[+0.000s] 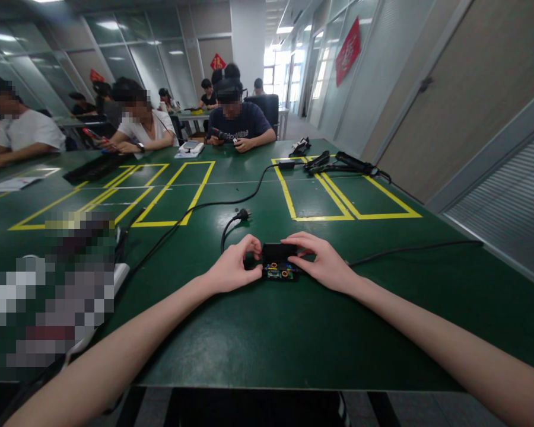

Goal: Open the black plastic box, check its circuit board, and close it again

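Observation:
In front of me a small black plastic case point(279, 251) stands opened over the green table, its cover tilted up at the back. Below the cover a circuit board point(276, 273) shows, with copper-coloured coils and coloured wires. My left hand point(235, 265) is closed on the left end of the case, thumb low and fingers curled at the top. With thumb and fingers my right hand point(318, 261) pinches the right end of the black cover. A black cable point(409, 252) runs off to the right, and a cord with a black plug point(241, 215) lies behind my left hand.
Yellow tape outlines point(320, 218) mark the green table point(267, 344). Black hair-straightener-like tools point(356, 165) lie at the far right. A long cable point(222, 203) crosses the middle. Blurred-out items point(57, 302) are at the left. Several people sit opposite, one person point(240, 124) holding a dark tool.

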Motion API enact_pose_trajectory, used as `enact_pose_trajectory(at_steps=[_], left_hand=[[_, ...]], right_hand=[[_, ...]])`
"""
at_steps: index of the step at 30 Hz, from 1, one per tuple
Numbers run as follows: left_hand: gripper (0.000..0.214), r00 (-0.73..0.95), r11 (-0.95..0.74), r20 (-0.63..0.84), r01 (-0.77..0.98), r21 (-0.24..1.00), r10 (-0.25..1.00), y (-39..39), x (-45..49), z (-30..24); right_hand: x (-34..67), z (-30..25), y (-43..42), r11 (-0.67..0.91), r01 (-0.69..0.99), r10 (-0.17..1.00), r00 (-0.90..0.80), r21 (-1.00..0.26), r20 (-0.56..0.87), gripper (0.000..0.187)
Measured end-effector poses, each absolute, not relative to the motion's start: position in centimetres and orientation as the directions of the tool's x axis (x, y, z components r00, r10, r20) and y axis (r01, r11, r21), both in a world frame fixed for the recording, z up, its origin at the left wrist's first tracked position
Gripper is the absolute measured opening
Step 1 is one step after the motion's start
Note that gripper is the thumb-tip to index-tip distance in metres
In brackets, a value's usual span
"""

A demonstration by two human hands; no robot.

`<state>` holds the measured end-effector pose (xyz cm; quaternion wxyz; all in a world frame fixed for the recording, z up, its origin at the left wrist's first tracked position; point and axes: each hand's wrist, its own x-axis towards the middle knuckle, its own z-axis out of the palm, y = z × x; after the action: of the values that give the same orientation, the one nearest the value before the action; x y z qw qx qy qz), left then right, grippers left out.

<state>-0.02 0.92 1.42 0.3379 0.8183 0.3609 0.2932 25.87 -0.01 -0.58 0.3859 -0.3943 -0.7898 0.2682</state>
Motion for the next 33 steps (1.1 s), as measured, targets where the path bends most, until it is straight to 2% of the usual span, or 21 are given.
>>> enact_pose_trajectory(at_steps=[22,28,31,33], left_hand=[[0.03,0.55,-0.495,0.231,0.4,0.771,0.803,0.9,0.0,1.3],[0.041,0.551,-0.486,0.211,0.417,0.768,0.808,1.0,-0.1,1.0],[0.04,0.609,-0.554,0.228,0.421,0.718,0.759,1.2,-0.5,1.1],[0.036,0.679,-0.64,0.253,0.408,0.651,0.689,1.3,-0.7,1.2]], right_hand=[[25.5,0.0,-0.5,0.531,0.387,0.836,-0.383,-0.754,0.392,0.031],[25.8,0.6,-0.8,0.578,0.367,0.796,-0.449,-0.729,0.405,0.022],[25.9,0.9,-0.9,0.626,0.336,0.749,-0.511,-0.704,0.422,0.009],[25.9,1.0,-0.9,0.651,0.33,0.72,-0.555,-0.684,0.417,0.012]])
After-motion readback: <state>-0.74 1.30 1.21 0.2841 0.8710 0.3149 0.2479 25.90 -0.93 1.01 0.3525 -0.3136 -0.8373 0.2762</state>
